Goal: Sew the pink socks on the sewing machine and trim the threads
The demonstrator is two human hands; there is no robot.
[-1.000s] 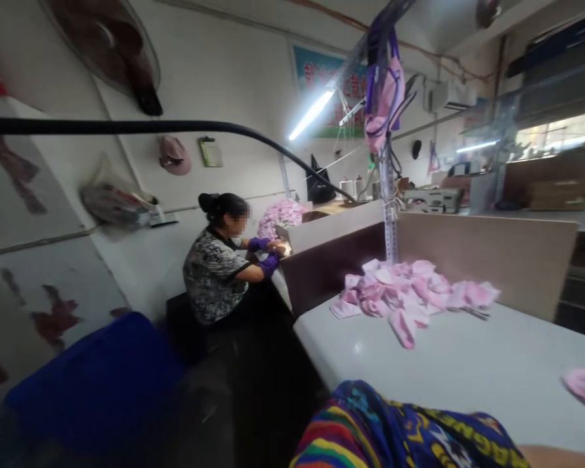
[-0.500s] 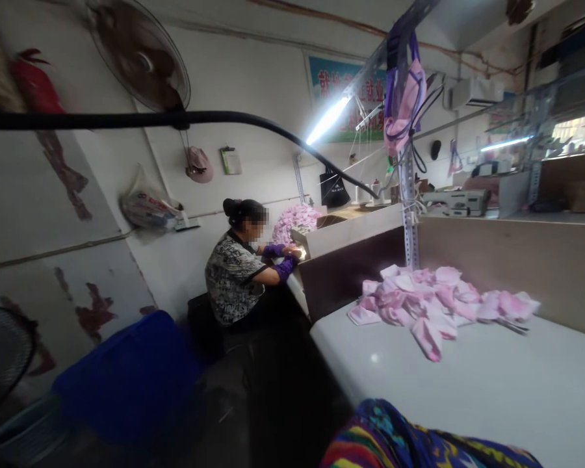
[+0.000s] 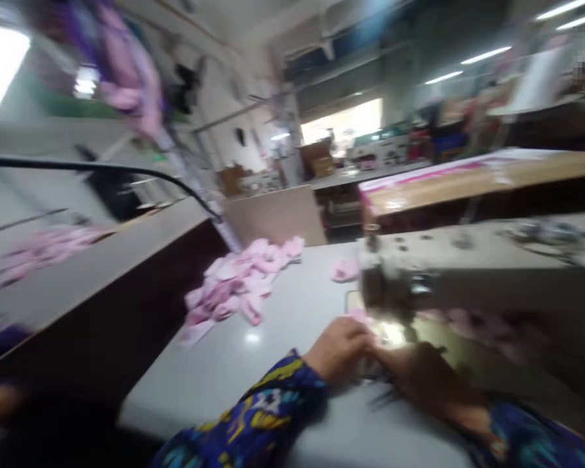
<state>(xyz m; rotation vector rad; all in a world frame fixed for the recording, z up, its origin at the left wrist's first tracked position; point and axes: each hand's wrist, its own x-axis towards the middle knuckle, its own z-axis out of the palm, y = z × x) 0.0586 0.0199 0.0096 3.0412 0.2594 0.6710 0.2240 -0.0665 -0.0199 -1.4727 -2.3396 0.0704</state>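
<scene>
Both my hands meet at the lit needle area of a sewing machine (image 3: 468, 292). My left hand (image 3: 338, 348) is closed, fingers pressed together beside a bit of pink fabric (image 3: 359, 316). Close against it, my right hand (image 3: 422, 374) is blurred, its fingertips hidden near the machine's light. Whatever lies between the fingers is too blurred to make out. A heap of pink fabric pieces (image 3: 238, 279) rests on the white table (image 3: 214, 383) to the left, and one small pink piece (image 3: 344, 269) lies behind the machine head.
A dark partition (image 3: 121, 312) borders the table's left side. A black cable (image 3: 102, 166) crosses at upper left. Behind the machine is a long cardboard box (image 3: 468, 188). Another person's forearm (image 3: 0, 403) shows at the left edge.
The view has swung right and down from the seated co-worker to the sewing machine. Both my hands are now in sight; before, only a patterned sleeve showed.
</scene>
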